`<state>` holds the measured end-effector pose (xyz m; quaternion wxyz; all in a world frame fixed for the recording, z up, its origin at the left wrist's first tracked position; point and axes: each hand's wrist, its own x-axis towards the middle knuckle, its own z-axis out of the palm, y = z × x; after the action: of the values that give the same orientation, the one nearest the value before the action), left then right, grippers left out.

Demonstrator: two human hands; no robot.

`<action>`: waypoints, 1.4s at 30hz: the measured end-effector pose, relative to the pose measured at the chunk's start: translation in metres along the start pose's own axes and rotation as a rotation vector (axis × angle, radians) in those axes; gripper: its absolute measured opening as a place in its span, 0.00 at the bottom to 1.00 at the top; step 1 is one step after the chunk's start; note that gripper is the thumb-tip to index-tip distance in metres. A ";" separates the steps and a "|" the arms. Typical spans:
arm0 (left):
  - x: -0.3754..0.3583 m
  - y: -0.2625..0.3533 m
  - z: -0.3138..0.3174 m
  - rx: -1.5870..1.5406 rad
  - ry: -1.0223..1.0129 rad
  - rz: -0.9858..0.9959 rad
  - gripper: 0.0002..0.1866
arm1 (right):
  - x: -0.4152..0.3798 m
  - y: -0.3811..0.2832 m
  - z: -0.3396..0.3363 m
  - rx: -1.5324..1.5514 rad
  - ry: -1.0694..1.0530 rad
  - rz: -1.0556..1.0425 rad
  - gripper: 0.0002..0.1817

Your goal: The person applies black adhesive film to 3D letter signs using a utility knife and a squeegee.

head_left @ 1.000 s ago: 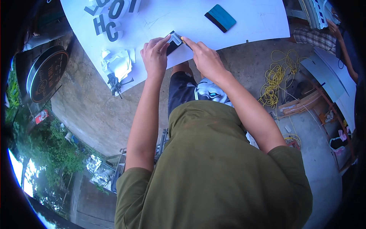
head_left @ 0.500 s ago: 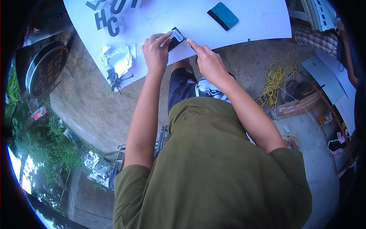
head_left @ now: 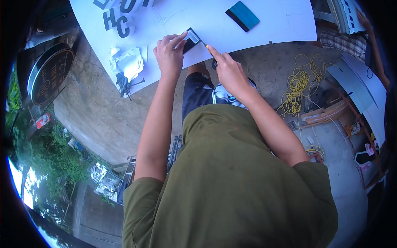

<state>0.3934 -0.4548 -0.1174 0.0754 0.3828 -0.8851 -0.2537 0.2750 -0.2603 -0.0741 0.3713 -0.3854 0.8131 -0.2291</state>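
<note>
My left hand (head_left: 169,53) rests at the white table's near edge, its thumb and fingertips pinching a small L-shaped pale piece (head_left: 193,36). That piece lies on a black sheet (head_left: 189,46), partly covered by my fingers. My right hand (head_left: 230,70) is wrapped round a cutter knife with a yellow handle (head_left: 208,47). The knife's tip meets the right end of the L-shaped piece and the black sheet; whether the blade is cutting into it is too small to tell.
Grey block letters (head_left: 123,27) stand at the upper left of the white tabletop (head_left: 165,16). Crumpled paper scraps (head_left: 127,62) lie at its left corner, a teal squeegee (head_left: 244,17) farther right. Yellow cord (head_left: 295,91) is tangled on the floor. Another person's arm (head_left: 374,53) shows at far right.
My right hand and the knife have shifted slightly down and to the right, along the edge of the black sheet. The left hand keeps its hold in nearly the same place.
</note>
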 end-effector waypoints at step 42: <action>-0.007 0.010 0.000 -0.463 -0.018 -0.216 0.22 | 0.032 -0.009 0.017 0.073 0.090 -0.010 0.36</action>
<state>0.3915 -0.4442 -0.1120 0.1257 0.4454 -0.7579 -0.4598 0.2787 -0.2926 -0.0922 0.3470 -0.3650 0.8181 -0.2777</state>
